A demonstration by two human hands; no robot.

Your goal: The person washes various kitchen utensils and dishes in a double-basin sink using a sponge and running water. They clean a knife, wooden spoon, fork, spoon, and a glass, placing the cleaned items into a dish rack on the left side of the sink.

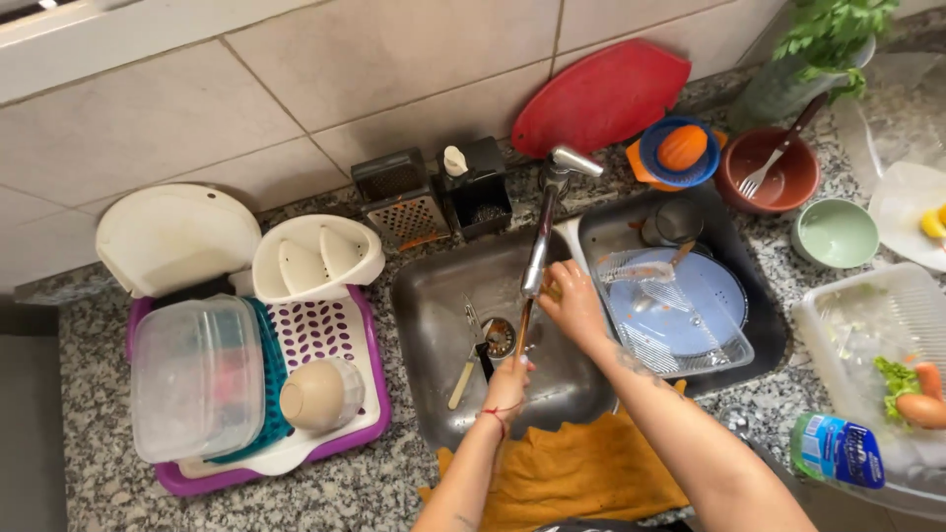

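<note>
the left hand (508, 382) is closed around the lower end of a thin wooden utensil (523, 333), which rises from it under the faucet (544, 229). the right hand (574, 303), fingers curled, grips a yellow sponge (551, 292) against the utensil's upper end, above the sink (434, 315).

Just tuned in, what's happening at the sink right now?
A person stands at a double steel sink. Their left hand grips a long thin utensil held upright under the tap, while the right hand works at its upper end with something yellowish, probably a sponge. A knife lies in the left basin. The right basin holds a blue plate with clear containers on it. A drying rack sits to the left.
</note>
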